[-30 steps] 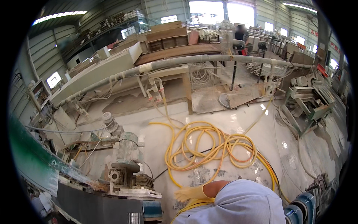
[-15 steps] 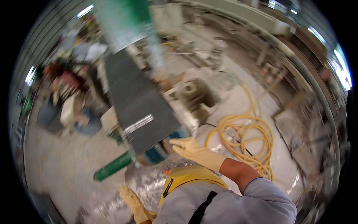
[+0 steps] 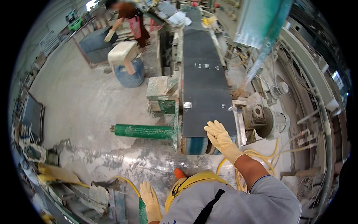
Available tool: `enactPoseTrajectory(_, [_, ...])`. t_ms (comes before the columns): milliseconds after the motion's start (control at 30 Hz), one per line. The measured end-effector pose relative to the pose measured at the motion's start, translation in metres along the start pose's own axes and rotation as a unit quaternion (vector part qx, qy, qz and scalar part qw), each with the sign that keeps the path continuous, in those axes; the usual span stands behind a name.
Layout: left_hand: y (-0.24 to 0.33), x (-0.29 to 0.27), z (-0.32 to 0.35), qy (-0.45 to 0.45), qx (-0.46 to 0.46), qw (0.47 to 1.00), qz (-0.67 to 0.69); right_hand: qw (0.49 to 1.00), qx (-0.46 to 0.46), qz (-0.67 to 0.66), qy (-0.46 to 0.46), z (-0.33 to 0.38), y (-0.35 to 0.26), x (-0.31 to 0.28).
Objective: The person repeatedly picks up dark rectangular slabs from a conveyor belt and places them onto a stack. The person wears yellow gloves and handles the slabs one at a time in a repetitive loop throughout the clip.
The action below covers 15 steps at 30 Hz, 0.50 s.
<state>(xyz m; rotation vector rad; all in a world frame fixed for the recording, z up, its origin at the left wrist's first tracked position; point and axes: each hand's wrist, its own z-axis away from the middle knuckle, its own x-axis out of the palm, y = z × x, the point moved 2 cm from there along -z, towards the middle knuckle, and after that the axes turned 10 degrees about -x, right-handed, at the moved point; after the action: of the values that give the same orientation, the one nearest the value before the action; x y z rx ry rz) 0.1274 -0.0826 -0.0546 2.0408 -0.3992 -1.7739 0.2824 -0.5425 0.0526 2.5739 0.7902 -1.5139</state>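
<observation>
Grey flr [image 3: 74, 100], 1 green roller [image 3: 145, 131]; R hand [image 3: 220, 139] at dark slab [image 3: 204, 86], L hand [image 3: 150, 199] by hose [image 3: 129, 182], fingers outstretched on both

Smooth slab [image 3: 204, 117], glossy wet floor [image 3: 128, 159]

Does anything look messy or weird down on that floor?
Yes. The pale grey floor looks shiny and blotchy, perhaps wet, on the near side of the long green cylinder, unlike the duller stretch beyond. The flexible yellow hose sprawls untidily in loose loops near the cream-gloved right hand.
</observation>
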Motion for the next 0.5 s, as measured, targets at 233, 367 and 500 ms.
enactPoseTrajectory(233, [0.005, -0.010, -0.010, 0.009, -0.091, 0.993, 0.071, 0.975, -0.110, -0.147, -0.122, -0.062, -0.021, 0.021])
enactPoseTrajectory(367, [0.039, -0.046, 0.007, 0.055, -0.135, 0.988, 0.050, 0.971, -0.182, -0.116, -0.101, -0.084, -0.030, 0.059])
enactPoseTrajectory(500, [0.047, -0.028, 0.063, 0.145, -0.149, 0.977, 0.042, 0.960, -0.226, -0.159, -0.051, -0.098, -0.038, 0.047])
